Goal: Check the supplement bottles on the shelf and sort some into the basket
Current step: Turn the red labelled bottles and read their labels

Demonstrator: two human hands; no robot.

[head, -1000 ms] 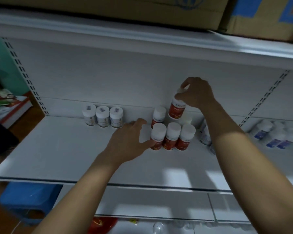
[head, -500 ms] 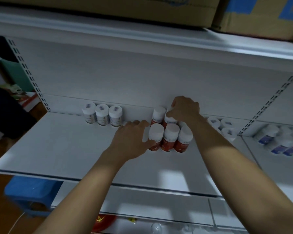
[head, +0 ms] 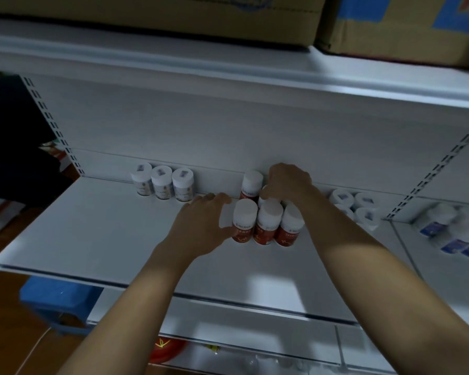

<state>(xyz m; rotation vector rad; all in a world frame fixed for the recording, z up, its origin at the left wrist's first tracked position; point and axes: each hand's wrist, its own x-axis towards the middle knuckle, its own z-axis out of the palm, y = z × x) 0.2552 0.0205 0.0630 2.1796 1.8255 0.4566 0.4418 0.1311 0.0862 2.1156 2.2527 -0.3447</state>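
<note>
Seen from the head camera: red-labelled, white-capped supplement bottles (head: 266, 226) clustered upright mid-shelf (head: 92, 234), contents hidden. Left hand (head: 201, 226) spread wide, fingertips touching the front-left bottle (head: 243, 221); right hand (head: 287, 182) curled narrowly over a back-row bottle (head: 263, 197), actual grip impossible to tell. Cardboard boxes (head: 173, 20) closed overhead.

Two cardboard boxes (head: 152, 17) sit atop the shelving unit at 12 o'clock, one (head: 406, 25) bearing blue tape. A blue plastic stool (head: 57, 301) stands on the brown floor (head: 3, 334) at 8 o'clock.
</note>
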